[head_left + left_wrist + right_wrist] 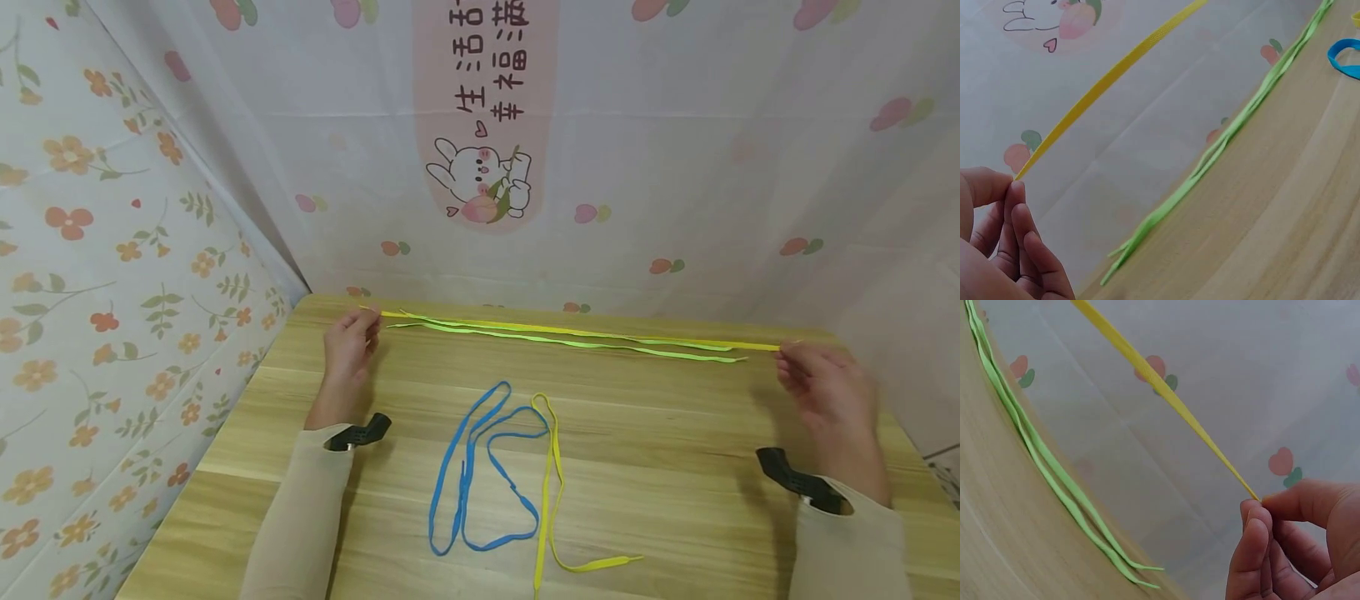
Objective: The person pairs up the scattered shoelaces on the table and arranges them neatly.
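Observation:
A yellow shoelace [517, 326] is stretched straight between both hands near the table's far edge. The left hand [351, 346] pinches one end of it between thumb and finger; the right hand [828, 379] pinches the other end the same way. In both wrist views the yellow shoelace [1110, 78] hangs raised above the table, running away from the fingertips. Below it, two light green shoelaces [1054, 478] lie side by side along the far edge, roughly parallel to it. Their tips stop short of the hands in the head view.
On the wooden table [675, 467] a blue shoelace [468, 467] lies in loose loops at the middle front. Beside it rests another yellow shoelace [546, 492], folded over. A printed curtain [637, 150] hangs behind the table, and a floral cloth [112, 275] hangs at the left.

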`<action>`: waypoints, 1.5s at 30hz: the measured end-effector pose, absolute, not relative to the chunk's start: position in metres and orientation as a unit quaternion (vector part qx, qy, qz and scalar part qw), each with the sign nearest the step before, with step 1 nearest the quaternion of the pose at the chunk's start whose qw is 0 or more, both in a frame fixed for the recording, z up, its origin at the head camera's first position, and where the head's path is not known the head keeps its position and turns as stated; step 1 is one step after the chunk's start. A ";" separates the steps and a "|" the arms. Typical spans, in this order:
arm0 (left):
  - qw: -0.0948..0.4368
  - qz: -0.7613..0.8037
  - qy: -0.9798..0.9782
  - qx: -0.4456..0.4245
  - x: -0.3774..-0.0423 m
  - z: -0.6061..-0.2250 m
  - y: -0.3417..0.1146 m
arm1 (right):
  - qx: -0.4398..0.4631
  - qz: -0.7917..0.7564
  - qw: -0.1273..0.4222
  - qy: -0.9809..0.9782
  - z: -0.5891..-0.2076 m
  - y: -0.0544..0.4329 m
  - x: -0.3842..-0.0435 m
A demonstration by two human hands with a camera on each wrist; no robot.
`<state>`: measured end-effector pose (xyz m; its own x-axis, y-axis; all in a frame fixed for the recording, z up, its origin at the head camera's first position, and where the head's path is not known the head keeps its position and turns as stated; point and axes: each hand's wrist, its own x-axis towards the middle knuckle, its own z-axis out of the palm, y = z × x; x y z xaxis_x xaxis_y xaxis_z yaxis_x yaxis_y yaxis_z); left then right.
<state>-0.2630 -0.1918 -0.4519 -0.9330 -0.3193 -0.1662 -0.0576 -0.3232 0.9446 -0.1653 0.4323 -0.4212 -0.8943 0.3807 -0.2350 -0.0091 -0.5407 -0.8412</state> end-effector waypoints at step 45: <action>-0.034 -0.665 -0.730 0.154 -0.287 -0.475 -0.201 | -0.290 0.725 0.030 -0.624 -0.469 0.435 -0.195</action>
